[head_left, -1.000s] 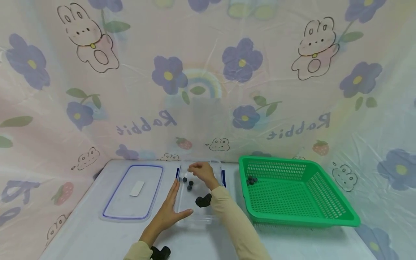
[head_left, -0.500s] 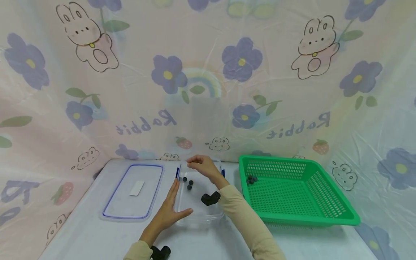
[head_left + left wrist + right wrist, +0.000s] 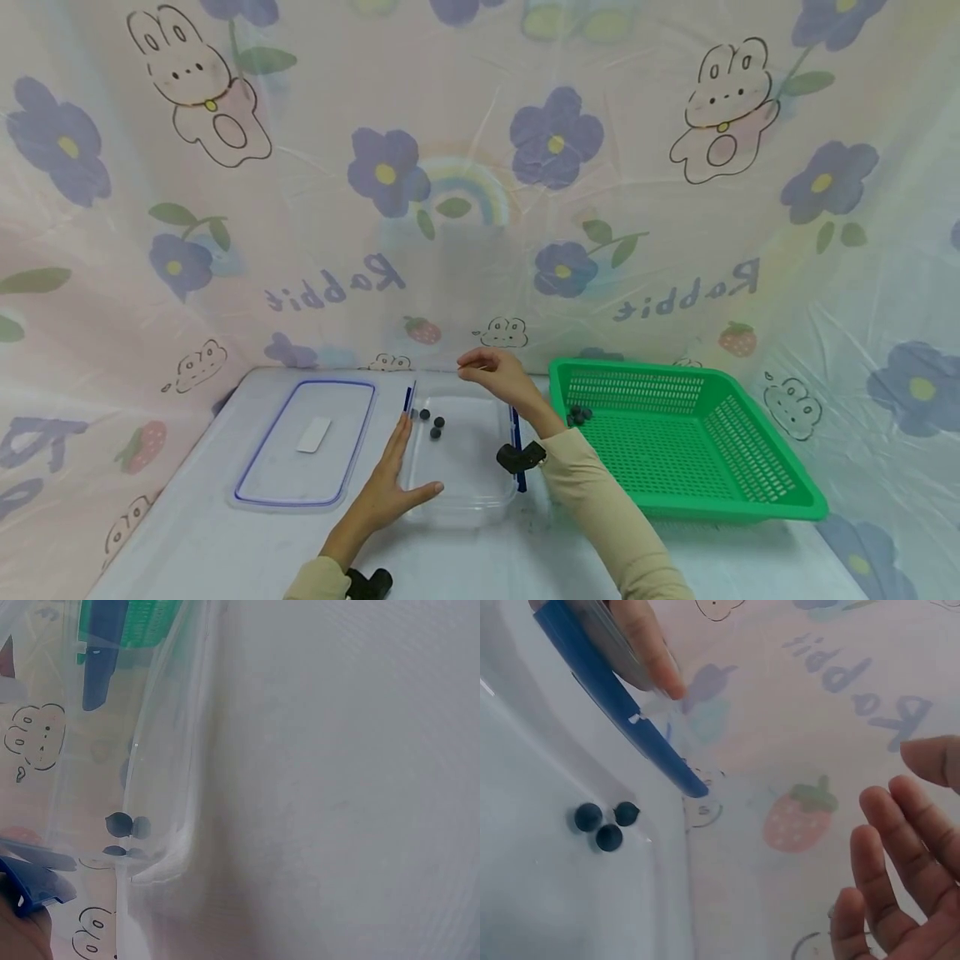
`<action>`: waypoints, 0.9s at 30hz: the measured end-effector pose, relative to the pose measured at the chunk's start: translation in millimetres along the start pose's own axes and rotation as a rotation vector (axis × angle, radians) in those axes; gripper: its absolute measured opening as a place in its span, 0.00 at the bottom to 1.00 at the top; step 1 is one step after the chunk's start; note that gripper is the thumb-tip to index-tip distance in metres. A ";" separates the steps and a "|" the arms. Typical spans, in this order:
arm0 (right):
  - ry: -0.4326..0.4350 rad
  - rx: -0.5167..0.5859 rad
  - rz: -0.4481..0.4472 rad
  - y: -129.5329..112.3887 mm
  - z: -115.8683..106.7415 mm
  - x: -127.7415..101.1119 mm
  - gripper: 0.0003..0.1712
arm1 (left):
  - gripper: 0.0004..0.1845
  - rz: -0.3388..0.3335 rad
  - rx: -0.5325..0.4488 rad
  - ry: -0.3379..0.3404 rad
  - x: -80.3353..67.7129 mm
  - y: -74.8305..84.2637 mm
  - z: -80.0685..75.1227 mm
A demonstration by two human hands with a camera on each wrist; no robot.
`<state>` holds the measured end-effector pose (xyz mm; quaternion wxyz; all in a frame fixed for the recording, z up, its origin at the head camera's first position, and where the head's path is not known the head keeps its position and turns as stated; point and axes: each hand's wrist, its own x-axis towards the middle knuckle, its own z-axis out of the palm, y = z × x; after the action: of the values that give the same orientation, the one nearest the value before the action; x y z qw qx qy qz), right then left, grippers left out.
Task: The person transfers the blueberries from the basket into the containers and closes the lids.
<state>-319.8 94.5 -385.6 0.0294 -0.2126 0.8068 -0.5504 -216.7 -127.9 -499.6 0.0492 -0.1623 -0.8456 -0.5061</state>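
My left hand point(image 3: 392, 485) rests along the left side of a clear plastic box point(image 3: 472, 492), fingers straight, thumb stretched over its near part. Blue clips point(image 3: 105, 656) hang at the box's sides. Inside, near its left wall, lie three blueberries point(image 3: 609, 837), close together in the right wrist view. Above the far right end of the box is my right hand point(image 3: 506, 382), apart from it. Its fingers point(image 3: 885, 862) are loosely bent with nothing between them in the right wrist view. The left fingertips point(image 3: 660, 667) touch a blue clip there.
A green plastic basket point(image 3: 690, 504) stands on the right with several blueberries point(image 3: 579, 414) in its far left corner. Left of the box lies its clear lid point(image 3: 277, 479), blue-edged, with a white label point(image 3: 313, 435). A patterned curtain point(image 3: 480, 275) closes off the back.
My right hand has moved right and slightly up, from over the box's far left part to its far right end. The left hand and the blueberries stay put.
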 end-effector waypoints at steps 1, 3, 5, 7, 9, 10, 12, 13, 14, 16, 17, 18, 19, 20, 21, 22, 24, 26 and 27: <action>-0.006 0.004 -0.011 0.0 -2.8 -1.4 0.14 | 0.59 0.002 -0.002 -0.001 0.0 -0.2 0.3; -0.013 0.001 -0.027 -1.4 -7.8 -4.8 0.15 | 0.59 0.001 -0.007 -0.003 -0.2 -0.6 0.9; -0.030 0.009 -0.044 -4.1 -13.3 -8.1 0.16 | 0.59 -0.004 -0.012 -0.006 -0.6 -0.3 1.3; -0.044 0.006 -0.054 -8.4 -18.9 -12.1 0.15 | 0.59 -0.004 -0.015 -0.007 -0.7 -0.2 1.6; -0.053 0.005 -0.055 -13.0 -25.2 -16.6 0.15 | 0.59 -0.003 -0.017 -0.007 -0.8 0.0 1.7; -0.055 0.004 -0.056 -14.7 -28.4 -18.7 0.14 | 0.59 -0.003 -0.019 -0.009 -0.8 0.1 1.8; -0.046 -0.008 -0.056 -17.0 -34.6 -22.9 0.15 | 0.59 -0.006 -0.020 -0.010 -1.1 0.2 1.7; -0.038 -0.016 -0.056 -17.5 -37.7 -24.9 0.15 | 0.59 -0.007 -0.021 -0.012 -1.2 0.2 1.8; -0.029 -0.021 -0.056 -18.0 -40.7 -26.8 0.15 | 0.59 -0.006 -0.022 -0.013 -1.3 0.0 1.8; -0.002 -0.044 -0.054 -17.4 -46.8 -29.9 0.16 | 0.59 -0.006 -0.021 -0.015 -1.5 -0.4 1.9; 0.012 -0.059 -0.053 -17.2 -49.9 -31.5 0.16 | 0.59 -0.004 -0.021 -0.014 -1.6 -0.6 1.9; 0.025 -0.070 -0.052 -16.7 -53.1 -32.8 0.16 | 0.59 -0.001 -0.023 -0.013 -1.5 -0.8 1.9; 0.038 -0.082 -0.055 -16.5 -56.3 -34.3 0.16 | 0.59 0.003 -0.023 -0.012 -1.4 -1.0 1.9; 0.049 -0.088 -0.054 -16.0 -59.6 -35.7 0.16 | 0.59 0.006 -0.023 -0.010 -1.3 -1.2 1.9; 0.061 -0.101 -0.060 -15.5 -63.0 -37.3 0.16 | 0.59 0.008 -0.022 -0.008 -1.2 -1.3 1.9; 0.068 -0.111 -0.069 -15.4 -66.4 -39.2 0.16 | 0.59 0.010 -0.023 -0.007 -1.1 -1.5 1.8; 0.079 -0.122 -0.079 -13.9 -73.2 -42.4 0.17 | 0.59 0.015 -0.023 -0.004 -0.7 -1.9 1.7; 0.091 -0.139 -0.082 -12.1 -80.0 -45.7 0.18 | 0.59 0.019 -0.018 -0.001 -0.5 -2.1 1.4; 0.095 -0.154 -0.087 -11.0 -83.2 -47.2 0.19 | 0.59 0.019 -0.016 0.000 -0.5 -2.2 1.2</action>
<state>-296.9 181.7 -351.9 -0.0491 -0.2227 0.8372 -0.4971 -216.9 -127.9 -502.1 0.0525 -0.1707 -0.8399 -0.5125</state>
